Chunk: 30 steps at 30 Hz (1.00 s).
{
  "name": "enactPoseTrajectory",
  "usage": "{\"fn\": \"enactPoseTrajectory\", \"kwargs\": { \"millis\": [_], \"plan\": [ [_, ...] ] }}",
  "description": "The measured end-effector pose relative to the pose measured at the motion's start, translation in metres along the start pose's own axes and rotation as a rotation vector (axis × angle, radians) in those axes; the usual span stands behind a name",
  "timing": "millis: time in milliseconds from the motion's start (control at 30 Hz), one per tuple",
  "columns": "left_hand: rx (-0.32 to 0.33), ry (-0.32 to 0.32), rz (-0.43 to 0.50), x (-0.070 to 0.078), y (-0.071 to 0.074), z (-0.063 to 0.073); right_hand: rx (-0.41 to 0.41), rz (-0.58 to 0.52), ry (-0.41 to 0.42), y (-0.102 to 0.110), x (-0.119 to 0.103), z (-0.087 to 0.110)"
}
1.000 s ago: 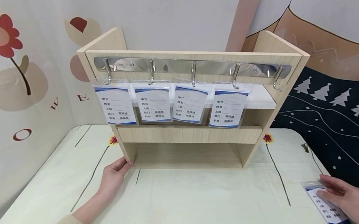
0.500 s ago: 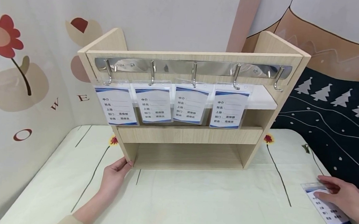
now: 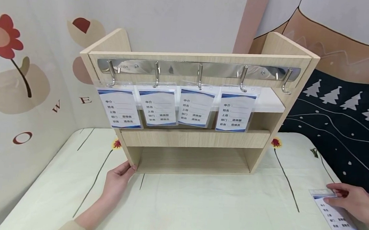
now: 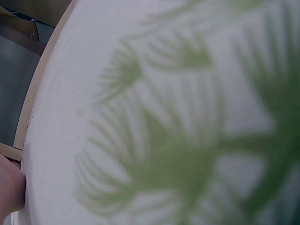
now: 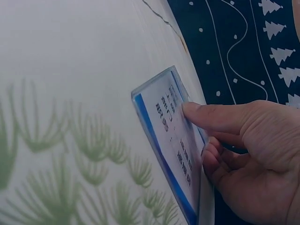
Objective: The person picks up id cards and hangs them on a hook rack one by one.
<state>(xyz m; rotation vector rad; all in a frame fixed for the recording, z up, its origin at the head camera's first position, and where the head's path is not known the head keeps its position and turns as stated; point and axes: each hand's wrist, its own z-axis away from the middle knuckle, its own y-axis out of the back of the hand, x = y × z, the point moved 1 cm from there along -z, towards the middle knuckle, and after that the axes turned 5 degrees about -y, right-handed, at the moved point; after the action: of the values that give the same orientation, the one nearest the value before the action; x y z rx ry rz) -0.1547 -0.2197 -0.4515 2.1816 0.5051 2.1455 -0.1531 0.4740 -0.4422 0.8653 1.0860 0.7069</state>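
Observation:
My right hand (image 3: 354,202) pinches a plastic-sleeved name badge (image 3: 336,217) at its upper right edge, low over the bedding at the right. In the right wrist view the thumb lies on the printed face of the badge (image 5: 168,131), the other fingers behind it. My left hand (image 3: 119,178) grips the lower left corner of a light wooden shelf unit (image 3: 195,139); its fingers are partly hidden behind the side panel. Several similar badges (image 3: 235,111) hang side by side from the metal hook rail (image 3: 185,68) on the shelf's top front. The rightmost hook (image 3: 286,80) carries no badge.
The shelf stands on pale bedding (image 3: 196,210) printed with flowers and leaves. Behind it is a light curtain (image 3: 185,17) with flower prints and letters. A dark cloth (image 3: 343,116) with white trees drops along the right side, close to the right hand.
The badge in my right hand has tilted a little, its lower end shifting slightly down and left. My left hand and the hanging badges stay where they were.

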Motion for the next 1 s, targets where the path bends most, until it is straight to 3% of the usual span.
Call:
{"fn": "enactPoseTrajectory", "kwargs": {
  "millis": [433,767,1000],
  "plan": [
    [0.007,-0.004,0.000,-0.002,0.000,-0.001,0.203,-0.066,0.090,-0.010,0.009,-0.001],
    [-0.002,0.003,0.008,-0.002,0.001,-0.001,0.222,-0.106,0.102,-0.013,0.013,-0.002],
    [0.001,0.000,0.004,-0.002,0.000,-0.001,0.190,-0.091,0.107,-0.012,0.015,-0.002]
  ]
}}
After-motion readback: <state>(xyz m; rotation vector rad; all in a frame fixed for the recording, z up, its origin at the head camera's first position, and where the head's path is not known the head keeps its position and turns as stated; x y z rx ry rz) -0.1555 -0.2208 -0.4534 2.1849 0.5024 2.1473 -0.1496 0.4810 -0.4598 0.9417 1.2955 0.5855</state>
